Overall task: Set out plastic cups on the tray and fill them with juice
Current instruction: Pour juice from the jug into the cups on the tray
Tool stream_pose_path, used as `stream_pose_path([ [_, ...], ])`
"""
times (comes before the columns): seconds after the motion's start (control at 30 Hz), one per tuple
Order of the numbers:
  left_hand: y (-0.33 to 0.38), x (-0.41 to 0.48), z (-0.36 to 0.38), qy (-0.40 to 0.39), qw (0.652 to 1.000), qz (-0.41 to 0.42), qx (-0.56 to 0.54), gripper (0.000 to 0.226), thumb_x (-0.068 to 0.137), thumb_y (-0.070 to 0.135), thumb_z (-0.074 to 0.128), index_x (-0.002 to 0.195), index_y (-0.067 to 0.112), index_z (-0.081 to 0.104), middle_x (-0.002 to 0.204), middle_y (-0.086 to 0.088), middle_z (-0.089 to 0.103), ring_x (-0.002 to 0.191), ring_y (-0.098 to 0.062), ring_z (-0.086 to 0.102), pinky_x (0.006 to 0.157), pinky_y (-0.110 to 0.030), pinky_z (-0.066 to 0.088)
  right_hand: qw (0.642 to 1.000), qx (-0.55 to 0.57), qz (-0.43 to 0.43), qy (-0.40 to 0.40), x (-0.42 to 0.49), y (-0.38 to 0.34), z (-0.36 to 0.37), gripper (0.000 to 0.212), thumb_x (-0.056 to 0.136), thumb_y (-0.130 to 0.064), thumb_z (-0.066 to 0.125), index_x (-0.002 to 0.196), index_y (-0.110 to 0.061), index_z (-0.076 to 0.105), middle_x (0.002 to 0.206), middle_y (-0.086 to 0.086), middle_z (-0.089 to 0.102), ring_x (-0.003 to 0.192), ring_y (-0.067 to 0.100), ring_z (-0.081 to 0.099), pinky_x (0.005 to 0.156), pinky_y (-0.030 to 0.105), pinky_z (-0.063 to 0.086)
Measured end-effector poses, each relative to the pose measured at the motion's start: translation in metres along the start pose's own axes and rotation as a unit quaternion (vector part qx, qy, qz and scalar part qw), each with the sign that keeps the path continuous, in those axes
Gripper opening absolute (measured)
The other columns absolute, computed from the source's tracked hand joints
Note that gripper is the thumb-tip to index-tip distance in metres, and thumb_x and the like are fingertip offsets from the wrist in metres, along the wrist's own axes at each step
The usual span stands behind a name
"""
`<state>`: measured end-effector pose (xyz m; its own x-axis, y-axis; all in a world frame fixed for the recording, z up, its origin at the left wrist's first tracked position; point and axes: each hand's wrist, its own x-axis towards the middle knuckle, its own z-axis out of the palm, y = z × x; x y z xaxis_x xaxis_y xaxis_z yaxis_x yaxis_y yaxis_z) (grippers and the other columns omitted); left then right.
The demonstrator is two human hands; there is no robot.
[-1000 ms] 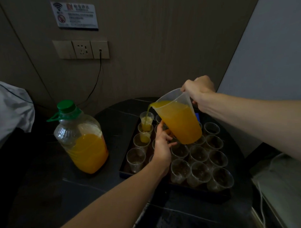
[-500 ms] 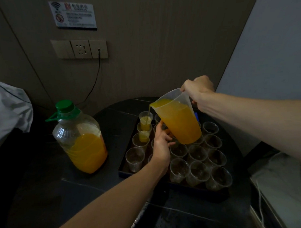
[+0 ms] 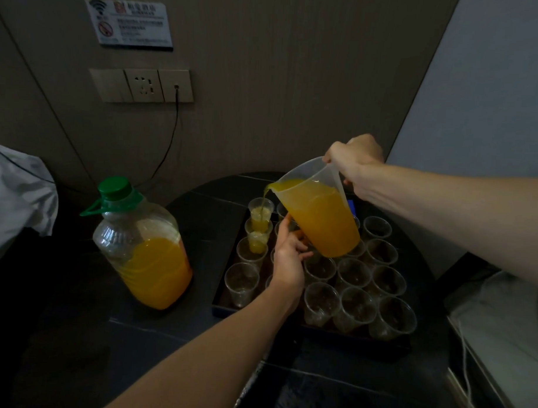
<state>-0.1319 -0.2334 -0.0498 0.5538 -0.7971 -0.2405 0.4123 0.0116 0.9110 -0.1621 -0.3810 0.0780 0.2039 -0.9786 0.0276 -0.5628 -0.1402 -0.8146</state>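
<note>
Right hand (image 3: 354, 164) tips the jug (image 3: 308, 171), juice (image 3: 322, 224) streaming into the far cup (image 3: 265, 216).

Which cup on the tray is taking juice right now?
The farthest cup in the left column of the tray: the stream from the pitcher in the right hand falls into it. The front cups hold no juice.

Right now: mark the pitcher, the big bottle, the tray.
pitcher (image 3: 322, 224), head view, juice-filled side wall.
big bottle (image 3: 155, 270), head view, juice-filled lower body.
tray (image 3: 348, 341), head view, front rim.
</note>
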Motion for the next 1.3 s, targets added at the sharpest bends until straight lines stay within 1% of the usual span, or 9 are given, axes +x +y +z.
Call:
stream_pose_path([
  [0.1,-0.001,-0.002,0.0,-0.005,1.0,-0.002,-0.007,0.069,0.092,-0.002,0.031,0.151,0.033,0.03,0.142,-0.005,0.049,0.13,-0.025,0.05,0.106,-0.045,0.046,1.0,-0.008,-0.001,0.001,0.0,0.0,0.001,0.034,0.089,-0.025,0.066,0.122,-0.014,0.068,0.115,0.005,0.07,0.097,0.022,0.067,0.068,0.031,0.054],
  [0.2,0.001,-0.006,0.0,-0.009,1.0,0.006,-0.016,0.062,0.09,0.004,0.036,0.142,0.038,0.032,0.135,-0.002,0.051,0.126,-0.024,0.051,0.108,-0.048,0.045,1.0,-0.013,-0.003,0.0,0.0,-0.001,0.002,0.032,0.09,-0.026,0.066,0.12,-0.014,0.068,0.112,0.004,0.07,0.094,0.021,0.067,0.065,0.03,0.052],
  [0.3,0.004,-0.007,-0.001,-0.011,1.0,0.008,-0.019,0.068,0.076,0.017,0.042,0.14,0.039,0.033,0.136,-0.003,0.052,0.128,-0.025,0.052,0.107,-0.047,0.046,1.0,-0.013,-0.001,0.001,0.001,-0.002,0.003,0.028,0.09,-0.025,0.065,0.114,-0.012,0.069,0.106,0.005,0.07,0.089,0.02,0.067,0.061,0.029,0.051],
  [0.47,0.001,-0.003,-0.005,-0.009,1.0,0.017,-0.017,0.059,0.093,-0.001,0.03,0.138,0.038,0.034,0.142,-0.009,0.05,0.13,-0.028,0.051,0.105,-0.046,0.047,1.0,-0.016,-0.006,-0.008,0.001,-0.002,0.004,0.022,0.093,-0.023,0.063,0.111,-0.011,0.067,0.098,0.004,0.067,0.078,0.016,0.063,0.052,0.026,0.042],
  [0.7,0.001,-0.003,-0.005,-0.006,1.0,0.011,-0.016,0.057,0.094,0.0,0.03,0.135,0.039,0.035,0.143,-0.008,0.05,0.129,-0.027,0.052,0.101,-0.043,0.049,1.0,-0.01,-0.006,-0.01,0.0,-0.001,0.006,0.028,0.093,-0.023,0.063,0.118,-0.012,0.068,0.103,0.005,0.067,0.076,0.015,0.06,0.052,0.026,0.04],
  [0.83,0.001,-0.001,-0.003,0.002,1.0,0.009,-0.022,0.058,0.093,-0.003,0.03,0.134,0.038,0.036,0.138,-0.006,0.052,0.128,-0.025,0.052,0.103,-0.044,0.049,1.0,-0.014,-0.001,-0.01,0.0,-0.003,0.005,0.03,0.094,-0.024,0.063,0.121,-0.012,0.066,0.108,0.006,0.068,0.085,0.019,0.066,0.052,0.027,0.043],
  [1.0,0.0,0.001,-0.003,-0.003,1.0,0.014,-0.025,0.066,0.088,0.005,0.036,0.148,0.031,0.033,0.143,-0.01,0.051,0.13,-0.028,0.052,0.097,-0.041,0.051,1.0,-0.016,0.0,-0.007,0.0,-0.004,0.004,0.029,0.092,-0.025,0.066,0.119,-0.014,0.065,0.103,0.005,0.067,0.077,0.016,0.063,0.052,0.026,0.043],
  [1.13,-0.001,0.003,-0.002,0.003,1.0,0.009,-0.024,0.064,0.093,-0.002,0.03,0.145,0.033,0.035,0.139,-0.008,0.053,0.128,-0.027,0.054,0.099,-0.042,0.051,1.0,-0.015,-0.003,-0.005,0.001,-0.004,0.002,0.026,0.092,-0.024,0.066,0.115,-0.013,0.066,0.1,0.005,0.067,0.078,0.016,0.063,0.053,0.027,0.045],
  [1.3,0.0,0.002,-0.001,0.0,1.0,0.005,-0.03,0.062,0.094,-0.002,0.029,0.146,0.031,0.034,0.139,-0.01,0.052,0.129,-0.028,0.052,0.089,-0.036,0.05,1.0,-0.019,-0.011,-0.01,0.0,-0.002,0.001,0.022,0.093,-0.022,0.063,0.111,-0.012,0.067,0.102,0.006,0.068,0.083,0.018,0.066,0.055,0.026,0.044],
])
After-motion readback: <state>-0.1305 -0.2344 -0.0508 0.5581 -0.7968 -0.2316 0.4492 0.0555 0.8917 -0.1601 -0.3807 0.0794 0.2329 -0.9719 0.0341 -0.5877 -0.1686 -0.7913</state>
